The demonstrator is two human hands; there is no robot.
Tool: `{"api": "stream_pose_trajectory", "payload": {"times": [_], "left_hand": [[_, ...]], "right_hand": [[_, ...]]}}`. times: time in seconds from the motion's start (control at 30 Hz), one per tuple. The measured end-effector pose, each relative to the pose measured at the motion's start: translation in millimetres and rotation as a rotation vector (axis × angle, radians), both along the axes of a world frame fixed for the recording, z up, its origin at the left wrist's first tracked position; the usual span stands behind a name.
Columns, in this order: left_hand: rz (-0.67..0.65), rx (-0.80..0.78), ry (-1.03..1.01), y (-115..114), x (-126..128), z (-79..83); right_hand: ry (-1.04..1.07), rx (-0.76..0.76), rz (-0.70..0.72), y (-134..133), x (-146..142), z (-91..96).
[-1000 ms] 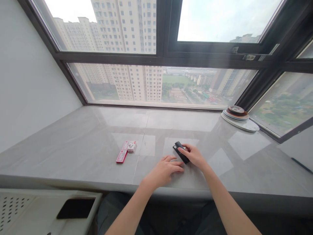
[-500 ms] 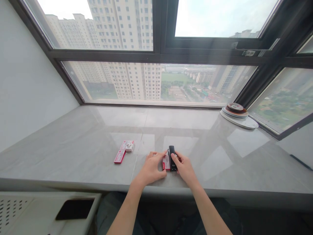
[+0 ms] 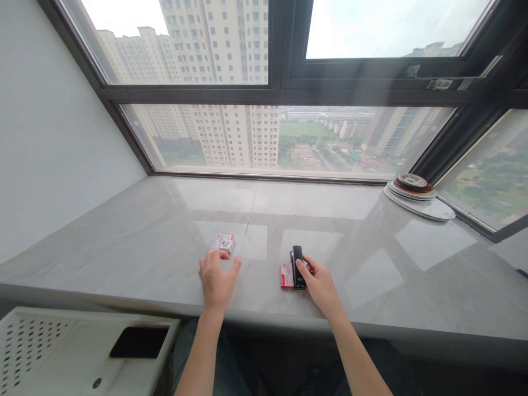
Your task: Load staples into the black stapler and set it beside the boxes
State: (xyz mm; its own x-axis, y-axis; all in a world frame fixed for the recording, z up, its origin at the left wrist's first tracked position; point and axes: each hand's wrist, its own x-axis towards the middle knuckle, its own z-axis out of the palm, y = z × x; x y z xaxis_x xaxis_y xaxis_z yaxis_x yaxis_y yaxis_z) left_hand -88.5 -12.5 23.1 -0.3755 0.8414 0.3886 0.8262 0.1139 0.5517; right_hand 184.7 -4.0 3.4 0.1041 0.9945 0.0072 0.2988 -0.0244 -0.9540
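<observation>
A black stapler (image 3: 297,263) lies on the grey stone sill (image 3: 124,242) with a small red box (image 3: 286,275) flush against its left side. My right hand (image 3: 320,286) holds the stapler from the right, with thumb and fingertips on its body. My left hand (image 3: 216,278) lies palm down farther left with its fingers apart. Its fingertips reach just short of a red and white box (image 3: 223,242). A second red box that lay there is hidden under this hand.
A stack of round plates (image 3: 414,190) stands at the far right of the sill by the window frame. A white perforated unit (image 3: 49,352) with a dark opening (image 3: 139,341) sits below the sill at lower left. Large windows (image 3: 264,137) back the sill.
My left hand has let go of the red box beside the stapler and moved left, covering the lower red box. My right hand stays on the stapler.
</observation>
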Motion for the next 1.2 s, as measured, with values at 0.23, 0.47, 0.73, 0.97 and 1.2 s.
{"api": "stream_pose_trajectory", "payload": {"times": [0.23, 0.47, 0.73, 0.97, 1.2], "left_hand": [[-0.010, -0.243, 0.091, -11, -57, -12.8], [-0.481, -0.367, 0.004, -14, -46, 0.3], [-0.785, -0.186, -0.130, 9, 36, 17.3], [-0.913, -0.175, -0.062, 14, 81, 13.1], [-0.965, -0.182, -0.040, 6, 81, 4.6]], "right_hand": [[0.022, 0.004, -0.047, -3, -2, 9.4], [0.019, 0.012, -0.033, -5, -1, 9.1], [-0.009, 0.038, -0.043, -3, 0, 3.1], [-0.032, 0.040, 0.013, -5, 7, -6.1], [-0.029, 0.057, 0.007, -18, 2, -8.2]]}}
